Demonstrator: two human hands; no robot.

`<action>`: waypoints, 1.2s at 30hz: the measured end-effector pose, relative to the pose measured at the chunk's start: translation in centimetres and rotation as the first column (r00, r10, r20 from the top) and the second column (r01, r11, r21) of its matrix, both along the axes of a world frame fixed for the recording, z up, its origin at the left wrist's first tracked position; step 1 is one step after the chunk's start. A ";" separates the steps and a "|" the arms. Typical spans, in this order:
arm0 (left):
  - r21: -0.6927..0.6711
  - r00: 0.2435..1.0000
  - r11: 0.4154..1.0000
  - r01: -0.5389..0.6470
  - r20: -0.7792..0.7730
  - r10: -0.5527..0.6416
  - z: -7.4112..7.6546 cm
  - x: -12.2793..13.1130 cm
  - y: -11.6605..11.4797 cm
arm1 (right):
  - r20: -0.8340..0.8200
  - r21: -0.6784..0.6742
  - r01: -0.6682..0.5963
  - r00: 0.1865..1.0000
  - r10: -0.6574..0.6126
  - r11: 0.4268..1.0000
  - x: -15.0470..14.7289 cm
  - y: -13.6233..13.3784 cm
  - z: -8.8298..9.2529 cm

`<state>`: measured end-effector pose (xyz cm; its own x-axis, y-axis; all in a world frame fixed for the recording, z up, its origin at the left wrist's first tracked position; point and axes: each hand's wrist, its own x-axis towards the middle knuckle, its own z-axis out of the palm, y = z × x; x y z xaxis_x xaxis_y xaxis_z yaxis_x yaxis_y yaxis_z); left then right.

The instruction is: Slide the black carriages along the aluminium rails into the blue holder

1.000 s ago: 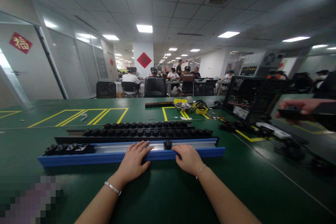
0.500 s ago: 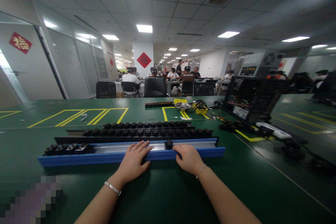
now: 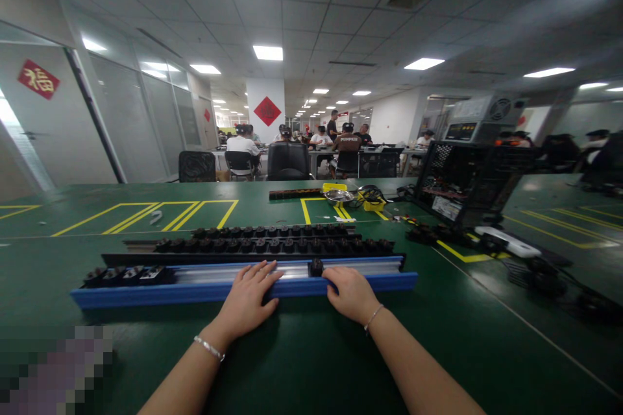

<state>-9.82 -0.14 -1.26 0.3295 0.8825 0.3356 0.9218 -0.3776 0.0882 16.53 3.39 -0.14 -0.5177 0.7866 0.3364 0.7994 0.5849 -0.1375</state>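
Observation:
A long blue rail [image 3: 160,296] with a silver inner channel lies across the table in front of me. My left hand [image 3: 250,295] rests flat on its near edge and channel, fingers spread. Inside the channel sits a small black block with a rounded top [image 3: 316,267]. My right hand [image 3: 351,292] has its curled fingers against the right side of that block; the fingertips are partly hidden. Several black socket-like blocks [image 3: 121,275] sit in the rail's left end. Just behind stand black rails holding rows of similar black knobbed blocks [image 3: 275,245].
An opened black computer case [image 3: 467,181] stands at the right, with cables and a white-and-black device [image 3: 509,241] before it. Farther back lie a metal bowl [image 3: 339,196], a yellow box [image 3: 372,200] and a dark strip [image 3: 295,194]. People sit at tables beyond.
The black block has slid very slightly to the right in the channel, together with my right hand. My left hand stays in place on the rail.

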 end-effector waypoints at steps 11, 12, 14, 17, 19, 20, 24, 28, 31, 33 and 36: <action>0.001 1.000 1.000 0.003 -0.001 -0.003 0.1 0.0 -0.1 | 0.007 0.016 0.019 1.000 -0.020 1.000 0.0 0.0 0.0; 0.001 1.000 1.000 0.002 0.000 -0.002 0.1 0.0 -0.1 | 0.004 0.017 0.019 1.000 -0.019 1.000 0.0 0.0 0.0; 0.003 1.000 1.000 0.002 0.004 -0.002 0.0 0.0 -0.1 | 0.003 0.015 0.018 1.000 -0.018 1.000 0.0 0.0 0.0; 0.013 1.000 1.000 0.009 0.014 -0.009 -0.1 -0.1 0.0 | 0.008 0.008 0.026 1.000 -0.026 1.000 0.1 0.1 0.0; 0.016 1.000 1.000 0.014 0.020 -0.015 -0.1 -0.1 0.0 | 0.007 0.007 0.034 0.999 -0.034 0.999 0.1 0.0 0.0; 0.015 1.000 1.000 0.015 0.022 -0.015 -0.1 -0.1 0.0 | 0.006 0.008 0.036 0.999 -0.036 0.999 0.1 0.0 0.1; 0.004 1.000 1.000 0.012 0.020 -0.012 0.1 -0.1 -0.1 | -0.001 0.017 0.031 1.000 -0.031 0.999 0.2 0.0 0.1; 0.013 1.000 1.000 0.015 0.017 -0.015 0.0 -0.1 0.0 | 0.009 0.029 0.039 0.999 -0.040 0.999 0.3 0.0 0.1; 0.017 1.000 1.000 0.011 0.017 -0.011 0.0 -0.1 0.0 | 0.022 0.037 0.058 0.998 -0.059 0.998 0.3 0.1 0.0; 0.014 1.000 1.000 0.008 0.017 -0.008 0.0 0.0 -0.1 | 0.023 0.043 0.070 0.997 -0.071 0.997 0.4 0.1 0.0; 0.007 1.000 1.000 0.002 0.013 -0.002 0.1 0.0 -0.1 | 0.021 0.042 0.085 0.996 -0.086 0.995 0.5 0.1 0.0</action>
